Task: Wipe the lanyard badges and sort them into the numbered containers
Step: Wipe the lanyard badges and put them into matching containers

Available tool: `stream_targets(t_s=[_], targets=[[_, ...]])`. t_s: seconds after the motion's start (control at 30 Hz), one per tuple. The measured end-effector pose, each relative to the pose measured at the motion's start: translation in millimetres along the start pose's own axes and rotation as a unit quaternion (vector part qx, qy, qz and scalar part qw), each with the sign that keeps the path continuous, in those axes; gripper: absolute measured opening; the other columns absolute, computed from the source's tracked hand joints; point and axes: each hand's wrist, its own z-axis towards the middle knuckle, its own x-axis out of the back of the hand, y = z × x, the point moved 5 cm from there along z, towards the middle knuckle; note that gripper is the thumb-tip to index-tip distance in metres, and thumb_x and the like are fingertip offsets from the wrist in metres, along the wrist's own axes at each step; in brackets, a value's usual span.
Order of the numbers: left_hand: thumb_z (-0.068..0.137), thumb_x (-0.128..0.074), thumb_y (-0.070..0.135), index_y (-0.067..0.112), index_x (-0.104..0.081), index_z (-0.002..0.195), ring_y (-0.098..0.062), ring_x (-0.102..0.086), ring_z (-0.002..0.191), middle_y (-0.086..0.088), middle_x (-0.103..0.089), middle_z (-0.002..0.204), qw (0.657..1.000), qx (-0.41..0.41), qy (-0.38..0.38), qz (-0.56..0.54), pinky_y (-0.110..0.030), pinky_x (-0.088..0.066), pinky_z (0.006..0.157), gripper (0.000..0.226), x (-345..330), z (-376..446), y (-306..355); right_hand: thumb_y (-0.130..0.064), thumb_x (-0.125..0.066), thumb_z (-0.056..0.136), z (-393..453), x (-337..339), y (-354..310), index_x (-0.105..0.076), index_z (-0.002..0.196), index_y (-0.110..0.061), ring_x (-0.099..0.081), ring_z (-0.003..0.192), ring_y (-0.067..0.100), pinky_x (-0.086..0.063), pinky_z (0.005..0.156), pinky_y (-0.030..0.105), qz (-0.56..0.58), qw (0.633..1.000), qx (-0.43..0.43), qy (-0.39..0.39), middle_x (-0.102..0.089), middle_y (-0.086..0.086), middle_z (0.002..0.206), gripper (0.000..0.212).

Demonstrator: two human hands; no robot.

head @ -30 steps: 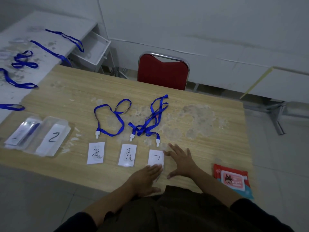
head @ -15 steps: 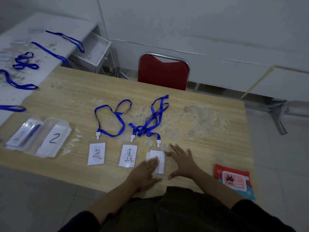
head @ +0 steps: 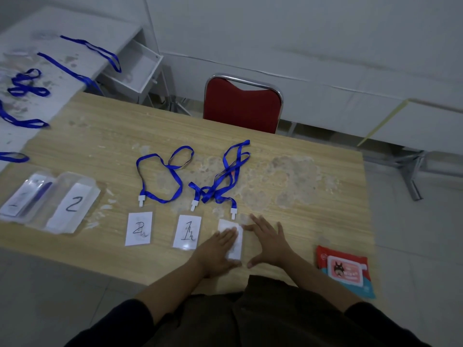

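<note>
Three badges lie in a row near the front edge of the wooden table [head: 100,136], each on a blue lanyard. The left badge [head: 138,228] reads 2 and the middle badge [head: 187,231] reads 1. My left hand [head: 217,251] presses a white wipe [head: 229,227] flat onto the right badge [head: 236,249], hiding its number. My right hand [head: 269,240] rests flat on the table beside that badge, fingers spread, holding nothing. At the far left stand two clear containers: container 1 [head: 17,204], with a blue lanyard inside, and container 2 [head: 72,204].
A red and blue wet wipe pack [head: 344,269] lies at the front right corner. A red chair [head: 241,106] stands behind the table. A white side table [head: 57,48] at the back left carries several loose blue lanyards. Pale stains mark the table's middle.
My left hand slid the wipe from the badge's near end up over its top, covering the number that showed before. My right hand stayed in place.
</note>
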Motion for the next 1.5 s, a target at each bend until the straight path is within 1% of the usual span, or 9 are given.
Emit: stream_targets(t_s=[0.07, 0.23, 0.37, 0.7, 0.9, 1.07, 1.23, 1.4, 1.5], targets=[[0.089, -0.033, 0.072, 0.026, 0.006, 0.154, -0.008, 0.007, 0.149, 0.009, 0.011, 0.16, 0.999, -0.027, -0.022, 0.008, -0.032, 0.0, 0.121, 0.089, -10, -3, 10, -0.07, -0.076, 0.054, 1, -1, 1, -0.012, 0.149, -0.045, 0.017, 0.149, 0.013, 0.005, 0.114, 0.064, 0.008, 1.0, 0.001, 0.004, 0.015, -0.016, 0.162, 0.117], [0.091, -0.035, 0.069, 0.021, 0.005, 0.155, -0.009, 0.008, 0.149, 0.005, 0.01, 0.161, 0.999, 0.028, 0.024, -0.01, -0.035, -0.003, 0.123, 0.089, 5, 8, 2, -0.071, -0.076, 0.054, -1, -1, 1, -0.008, 0.149, -0.046, 0.017, 0.149, 0.013, 0.006, 0.115, 0.064, 0.016, 1.0, -0.004, 0.006, 0.015, -0.016, 0.162, 0.12], [0.088, -0.035, 0.074, 0.023, 0.006, 0.154, -0.007, 0.01, 0.148, 0.006, 0.01, 0.162, 1.0, 0.01, -0.004, -0.017, -0.03, 0.002, 0.12, 0.093, -5, 7, 10, -0.072, -0.074, 0.056, 0, -1, 1, -0.002, 0.152, -0.042, 0.018, 0.149, 0.014, 0.008, 0.115, 0.061, 0.019, 1.0, -0.007, 0.004, 0.018, -0.015, 0.161, 0.124], [0.089, -0.039, 0.071, 0.022, 0.006, 0.155, -0.007, 0.008, 0.148, 0.006, 0.009, 0.162, 1.0, -0.003, -0.009, -0.019, -0.027, 0.004, 0.119, 0.093, -7, 9, 16, -0.073, -0.074, 0.054, -2, 1, 0, -0.011, 0.151, -0.042, 0.016, 0.149, 0.011, 0.007, 0.116, 0.06, 0.036, 0.999, -0.01, 0.009, 0.014, -0.017, 0.162, 0.119], [0.093, -0.038, 0.064, 0.017, 0.004, 0.155, -0.009, 0.009, 0.149, 0.002, 0.01, 0.162, 0.999, 0.032, 0.035, -0.015, -0.029, 0.003, 0.119, 0.088, 10, 20, 6, -0.073, -0.074, 0.057, -5, 2, 0, -0.009, 0.152, -0.041, 0.017, 0.149, 0.011, 0.008, 0.116, 0.06, 0.027, 1.0, -0.004, 0.005, 0.015, -0.016, 0.162, 0.12], [0.092, -0.035, 0.068, 0.025, 0.005, 0.155, -0.006, 0.006, 0.149, 0.009, 0.009, 0.161, 0.999, -0.031, -0.012, 0.008, -0.029, 0.0, 0.12, 0.086, -10, 1, 8, -0.076, -0.071, 0.057, -2, 0, 0, -0.005, 0.155, -0.037, 0.022, 0.147, 0.011, 0.009, 0.116, 0.059, 0.011, 1.0, -0.006, -0.009, 0.023, -0.015, 0.16, 0.124], [0.093, -0.033, 0.066, 0.024, 0.002, 0.155, -0.005, 0.008, 0.147, 0.01, 0.01, 0.159, 0.999, 0.019, 0.051, -0.002, -0.026, 0.003, 0.118, 0.082, 5, -7, -14, -0.073, -0.074, 0.055, -4, 0, 1, -0.002, 0.155, -0.032, 0.022, 0.147, 0.009, 0.012, 0.115, 0.058, 0.025, 1.0, -0.008, -0.005, 0.023, -0.017, 0.159, 0.13], [0.09, -0.029, 0.073, 0.028, 0.004, 0.154, -0.003, 0.009, 0.147, 0.011, 0.011, 0.159, 0.998, -0.052, -0.014, 0.038, -0.03, 0.001, 0.12, 0.085, -18, -25, 1, -0.074, -0.073, 0.056, -3, -1, 0, -0.003, 0.155, -0.035, 0.022, 0.147, 0.009, 0.011, 0.115, 0.058, 0.016, 1.0, -0.007, -0.006, 0.026, -0.018, 0.158, 0.128], [0.091, -0.032, 0.07, 0.028, 0.003, 0.154, -0.003, 0.009, 0.146, 0.011, 0.01, 0.159, 0.999, 0.002, 0.03, 0.015, -0.028, 0.001, 0.119, 0.084, -9, -21, -7, -0.075, -0.073, 0.055, -3, -1, 0, -0.002, 0.155, -0.037, 0.023, 0.146, 0.009, 0.012, 0.115, 0.057, 0.016, 1.0, -0.003, -0.002, 0.027, -0.018, 0.157, 0.128]])
